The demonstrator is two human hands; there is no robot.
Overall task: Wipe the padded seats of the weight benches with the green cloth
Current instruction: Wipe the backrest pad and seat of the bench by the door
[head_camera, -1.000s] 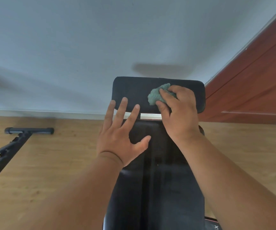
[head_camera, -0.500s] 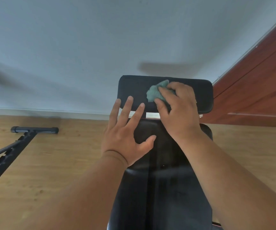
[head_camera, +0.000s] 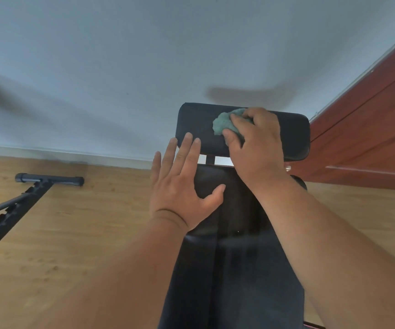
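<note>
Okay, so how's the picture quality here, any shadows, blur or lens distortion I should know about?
Head view: soft, even light; a blurred grey shadow on the wall above the head pad; a dim smear at far left. Wide-angle bend curves the wall-floor line. The right hand, green cloth and left hand are fairly sharp; forearms soften toward the bottom edge.

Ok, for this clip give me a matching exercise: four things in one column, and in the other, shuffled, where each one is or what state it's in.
Things:
1. crumpled green cloth
2. left hand
3. black padded headrest
4. dark metal T-shaped frame

States or places:
A. lying on the wooden floor at the left
B. fingers straight, spread over the bench's left edge
C. gripped by the right hand
D. beyond the long black bench pad, near the wall

Pairs: 1-C, 2-B, 3-D, 4-A
</note>
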